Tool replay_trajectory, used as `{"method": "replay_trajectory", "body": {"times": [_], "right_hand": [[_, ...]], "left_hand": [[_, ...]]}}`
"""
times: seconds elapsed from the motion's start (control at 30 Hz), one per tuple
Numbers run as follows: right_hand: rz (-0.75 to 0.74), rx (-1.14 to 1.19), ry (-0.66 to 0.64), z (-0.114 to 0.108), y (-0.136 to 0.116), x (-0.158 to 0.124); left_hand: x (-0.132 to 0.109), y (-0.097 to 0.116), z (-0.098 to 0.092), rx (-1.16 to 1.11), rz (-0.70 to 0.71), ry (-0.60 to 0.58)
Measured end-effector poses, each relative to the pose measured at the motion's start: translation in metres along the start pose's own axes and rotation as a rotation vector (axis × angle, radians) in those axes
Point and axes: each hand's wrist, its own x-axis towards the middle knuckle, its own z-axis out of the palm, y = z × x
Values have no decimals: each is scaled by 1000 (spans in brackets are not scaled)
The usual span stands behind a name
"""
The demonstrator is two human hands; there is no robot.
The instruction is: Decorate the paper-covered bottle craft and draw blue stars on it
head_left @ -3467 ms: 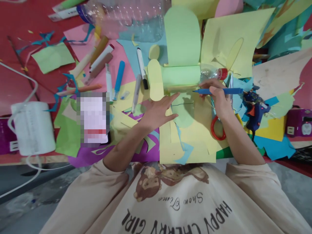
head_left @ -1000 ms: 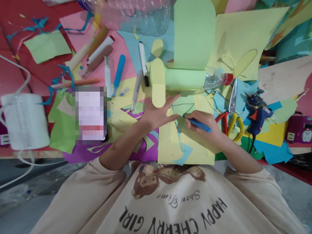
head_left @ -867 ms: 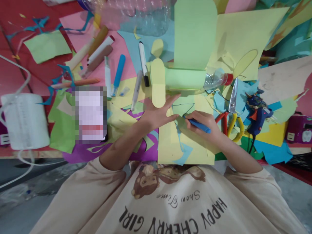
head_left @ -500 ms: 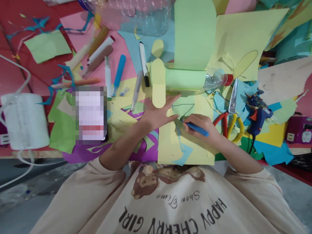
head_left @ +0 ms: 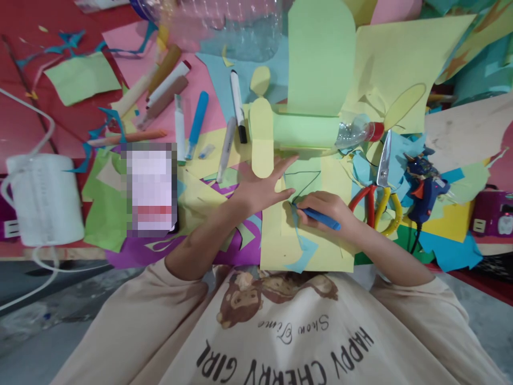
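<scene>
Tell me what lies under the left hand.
The left hand presses flat on a yellow sheet and the edge of a green cut-out. Whatever its palm covers is hidden.

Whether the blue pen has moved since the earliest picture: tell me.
Yes. The blue pen in the right hand has moved away from the paper-wrapped bottle, toward the person, over the yellow sheet.

Red table (head_left: 24,123) strewn with coloured paper scraps (head_left: 82,77), markers (head_left: 197,123) in a loose row, yellow sheet (head_left: 332,251) at the near edge, scissors (head_left: 383,158), blue glue gun (head_left: 428,190), white spool (head_left: 42,198) at left
</scene>
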Motion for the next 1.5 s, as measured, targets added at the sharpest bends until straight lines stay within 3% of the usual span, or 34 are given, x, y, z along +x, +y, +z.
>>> {"method": "replay_trajectory", "body": {"times": [0.23, 0.43, 0.57, 0.87, 1.5], "right_hand": [[28, 43, 13, 3, 0, -2], [397, 239, 238, -33, -4, 8], [491, 366, 265, -48, 3, 21], [473, 402, 316, -26, 25, 25], [468, 298, 266, -25, 33, 26]], "left_hand": [[0, 3, -3, -23, -32, -44], [-1, 7, -8, -65, -55, -101], [-1, 7, -8, -46, -24, -66], [0, 10, -13, -11, -47, -64], [1, 10, -12, -64, -47, -73]]}}
